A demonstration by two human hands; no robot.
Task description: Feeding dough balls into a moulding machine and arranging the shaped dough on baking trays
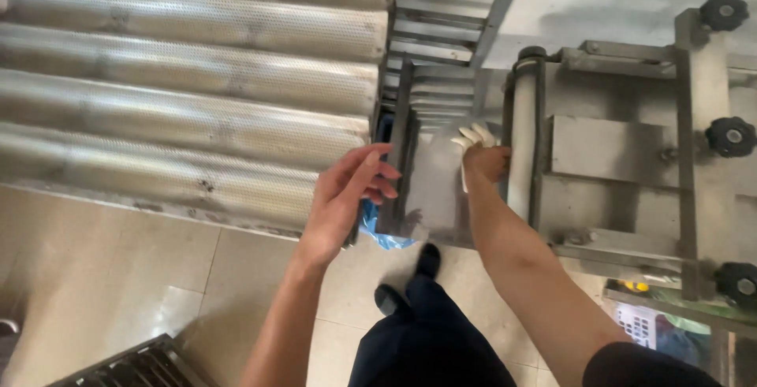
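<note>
Two hands at the near end of a steel machine — one on each side of its upright metal plate.

We see our left hand (pixel 347 198) with fingers curled loosely around the left edge of the metal plate (pixel 432 182), thumb up, and a scrap of blue plastic (pixel 377 229) showing just below the palm. Our right hand (pixel 485 158) is closed on a bunch of pale strips (pixel 473 135) at the plate's right edge, just beside the white roller (pixel 520 146) of the machine frame (pixel 623 166). Further right along the frame sit three black knobs (pixel 729 136), one above another. To the left lie long perforated metal trays (pixel 189 80) side by side — above a tiled floor (pixel 118 269) where our dark shoes (pixel 410 280) stand.
</note>
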